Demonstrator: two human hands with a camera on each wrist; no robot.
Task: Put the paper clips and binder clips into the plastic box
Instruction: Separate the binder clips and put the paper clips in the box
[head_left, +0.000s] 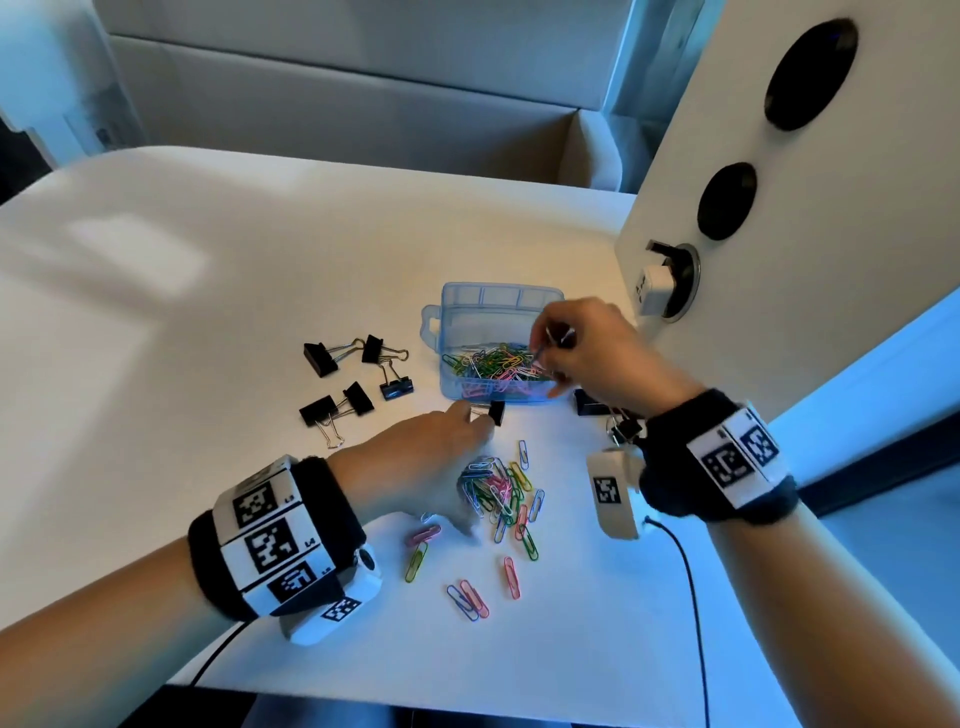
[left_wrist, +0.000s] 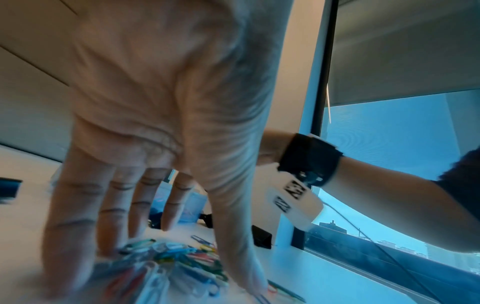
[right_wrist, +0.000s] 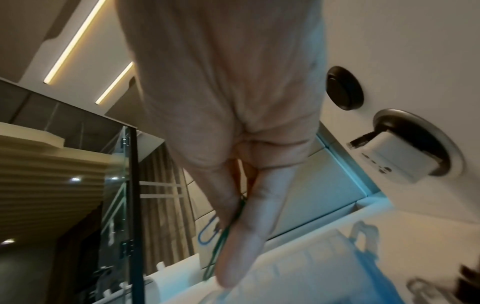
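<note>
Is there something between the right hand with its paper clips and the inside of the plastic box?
Nothing visible. The right hand pinches paper clips directly over the open plastic box, whose lid stands tilted back.

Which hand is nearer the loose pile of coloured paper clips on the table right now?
Left. The left hand rests spread over the pile of coloured paper clips; the right hand is farther back, above the translucent blue plastic box, pinching a few clips.
</note>
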